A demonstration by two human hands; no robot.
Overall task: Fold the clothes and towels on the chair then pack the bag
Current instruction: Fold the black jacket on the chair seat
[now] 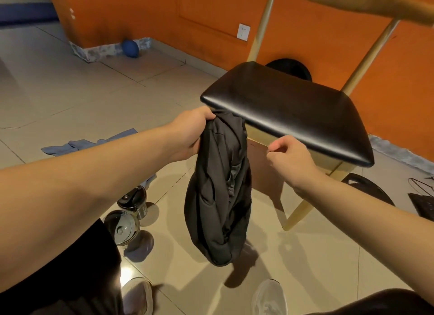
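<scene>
A black garment (220,192) hangs bunched in the air just in front of the chair's near left corner. My left hand (191,131) grips its top edge. My right hand (287,156) hovers to the right of the garment, below the seat's front edge, with fingers curled and nothing in them. The chair (288,103) has a black padded seat with nothing on it and pale wooden legs. A blue cloth (77,145) lies on the floor to the left. A black bag (422,199) lies at the far right edge, partly cut off.
Two metal lidded containers (128,211) stand on the tiled floor near my left leg. A blue ball (130,48) rests against the orange wall. A dark round object (291,68) sits behind the chair. My two white shoes (270,298) are at the bottom.
</scene>
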